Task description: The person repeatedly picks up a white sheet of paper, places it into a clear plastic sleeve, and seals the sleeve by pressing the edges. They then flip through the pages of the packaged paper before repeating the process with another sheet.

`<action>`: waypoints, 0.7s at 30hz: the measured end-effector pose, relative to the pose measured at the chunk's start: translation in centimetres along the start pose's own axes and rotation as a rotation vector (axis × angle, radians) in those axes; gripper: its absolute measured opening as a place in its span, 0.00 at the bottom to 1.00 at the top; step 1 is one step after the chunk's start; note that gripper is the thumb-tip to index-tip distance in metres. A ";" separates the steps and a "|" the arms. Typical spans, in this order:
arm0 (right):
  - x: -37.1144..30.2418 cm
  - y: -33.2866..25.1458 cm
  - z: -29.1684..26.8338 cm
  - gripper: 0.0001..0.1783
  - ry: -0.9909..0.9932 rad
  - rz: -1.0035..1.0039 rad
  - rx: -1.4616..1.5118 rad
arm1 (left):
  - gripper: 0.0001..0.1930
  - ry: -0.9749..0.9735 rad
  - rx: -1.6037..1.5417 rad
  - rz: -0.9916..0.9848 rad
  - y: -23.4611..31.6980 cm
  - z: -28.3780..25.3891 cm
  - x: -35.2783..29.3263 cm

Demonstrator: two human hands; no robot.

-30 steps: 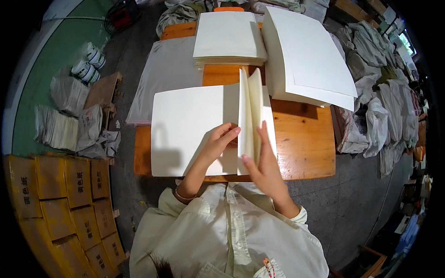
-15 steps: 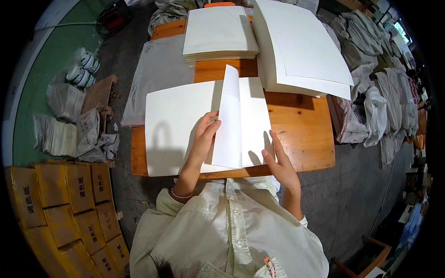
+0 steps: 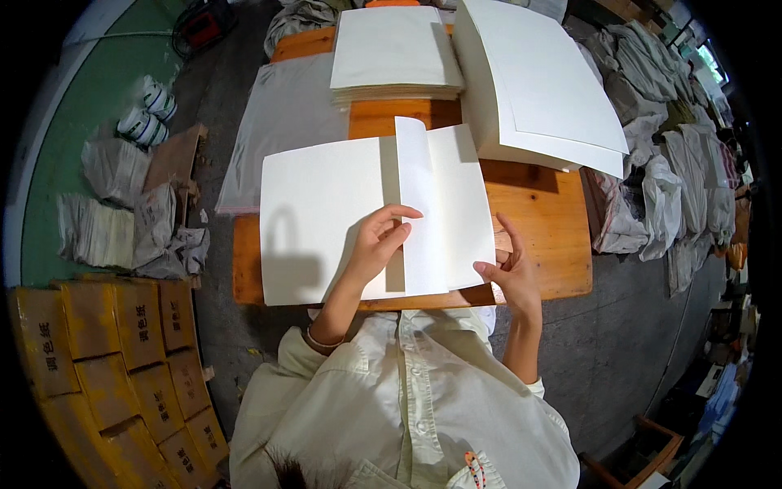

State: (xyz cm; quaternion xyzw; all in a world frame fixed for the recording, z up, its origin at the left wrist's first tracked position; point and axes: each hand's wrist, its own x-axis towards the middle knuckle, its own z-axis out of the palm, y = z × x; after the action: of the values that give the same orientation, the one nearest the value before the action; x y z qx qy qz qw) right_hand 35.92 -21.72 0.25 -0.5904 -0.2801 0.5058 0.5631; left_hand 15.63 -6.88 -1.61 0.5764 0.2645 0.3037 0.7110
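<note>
A large white paper sheet lies at the table's near edge, with a narrow folded strip standing up along it, right of its middle. My left hand is at the strip's left edge, index finger stretched across it and thumb apart below; its other fingers are partly hidden. At the sheet's right edge is my right hand, its thumb on top of the paper and some fingers curled at or under the edge. The right index finger points away over the wood.
On the wooden table stand a stack of white sheets and a taller pile of larger sheets. Clear plastic sleeves lie at the left. Cardboard boxes are stacked on the floor at lower left; grey cloth bundles lie at right.
My left fingers have moved right, onto the strip, which leans farther right. The sheet's right edge has shifted right, and my right hand has gone from lying beside it to gripping it.
</note>
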 end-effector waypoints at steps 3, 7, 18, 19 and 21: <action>0.8 -0.1 0.5 0.49 0.015 -0.037 0.017 | 0.10 -0.008 -0.023 0.005 0.4 0.4 0.0; 1.0 0.0 0.0 0.50 -0.033 -0.034 0.005 | 0.09 -0.016 -0.019 0.024 -0.2 0.2 0.2; 0.1 1.0 -1.7 0.48 -0.146 0.044 0.056 | 0.16 -0.006 -0.046 0.082 -0.5 0.3 0.4; 0.1 1.1 -1.9 0.48 -0.144 0.041 0.032 | 0.17 -0.022 -0.043 0.087 -0.6 0.3 0.3; 0.2 1.3 -2.2 0.48 -0.144 0.034 -0.016 | 0.18 -0.050 -0.034 0.098 -0.7 0.0 0.3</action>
State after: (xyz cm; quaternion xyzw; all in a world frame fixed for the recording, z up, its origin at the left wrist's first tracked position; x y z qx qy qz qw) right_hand 37.71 -22.62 -1.35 -0.5619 -0.3139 0.5540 0.5280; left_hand 15.97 -6.77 -2.29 0.5837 0.2130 0.3280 0.7116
